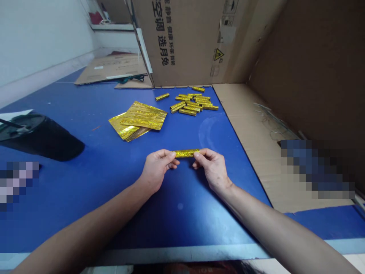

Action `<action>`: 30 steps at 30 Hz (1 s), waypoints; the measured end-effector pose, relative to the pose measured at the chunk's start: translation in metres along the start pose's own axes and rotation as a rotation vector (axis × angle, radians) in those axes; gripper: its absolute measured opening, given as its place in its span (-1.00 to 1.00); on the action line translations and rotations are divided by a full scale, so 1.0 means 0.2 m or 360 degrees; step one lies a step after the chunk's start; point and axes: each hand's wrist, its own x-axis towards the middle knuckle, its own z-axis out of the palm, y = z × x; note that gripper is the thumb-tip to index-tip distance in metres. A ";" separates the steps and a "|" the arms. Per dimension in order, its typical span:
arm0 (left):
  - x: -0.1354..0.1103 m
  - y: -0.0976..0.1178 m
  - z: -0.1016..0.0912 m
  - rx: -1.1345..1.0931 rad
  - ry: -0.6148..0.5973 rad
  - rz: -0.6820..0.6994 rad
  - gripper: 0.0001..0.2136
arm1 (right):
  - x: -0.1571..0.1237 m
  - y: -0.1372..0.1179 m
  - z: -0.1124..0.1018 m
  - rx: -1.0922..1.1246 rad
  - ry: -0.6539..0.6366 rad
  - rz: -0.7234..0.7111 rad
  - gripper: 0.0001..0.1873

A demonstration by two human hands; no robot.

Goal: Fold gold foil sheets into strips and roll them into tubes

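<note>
Foil roll (pixel 186 153), gold, pinched between left hand (pixel 156 170), right hand (pixel 212 169); flat foil sheets (pixel 138 121) beyond.

The blue surface (pixel 94 198) carries loose gold foil rolls (pixel 194 102) toward the far edge, just beside stacked gold foil sheets (pixel 138 121) — a black cup (pixel 42 137) at the left edge, a flat cardboard sheet (pixel 245 129) along the right edge.

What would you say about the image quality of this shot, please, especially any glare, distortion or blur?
In the head view, wide-lens distortion makes the cardboard box lean, a pale glare sits on the blue tabletop, the gold foil roll glints between the left hand and right hand, and pixelated patches obscure the right edge.
</note>
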 end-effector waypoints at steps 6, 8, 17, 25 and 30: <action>0.00 0.00 0.00 0.0019 -0.0031 -0.0016 -0.80 | 0.00 -0.01 -0.01 0.0001 0.0028 0.0031 -0.80; 0.00 0.00 0.00 0.0017 -0.0063 0.0026 -0.77 | 0.01 -0.02 -0.02 0.0026 0.0018 0.0075 -0.79; -0.04 0.00 0.03 0.0193 -0.0240 0.0184 -0.73 | 0.01 -0.03 -0.04 0.0183 -0.0083 0.0086 -0.77; -0.05 0.00 0.03 0.0124 -0.0221 0.0094 -0.72 | 0.00 -0.03 -0.04 0.0208 -0.0226 0.0102 -0.69; -0.04 -0.01 0.03 0.0070 -0.0216 0.0053 -0.74 | 0.00 -0.03 -0.05 0.0154 -0.0189 0.0112 -0.76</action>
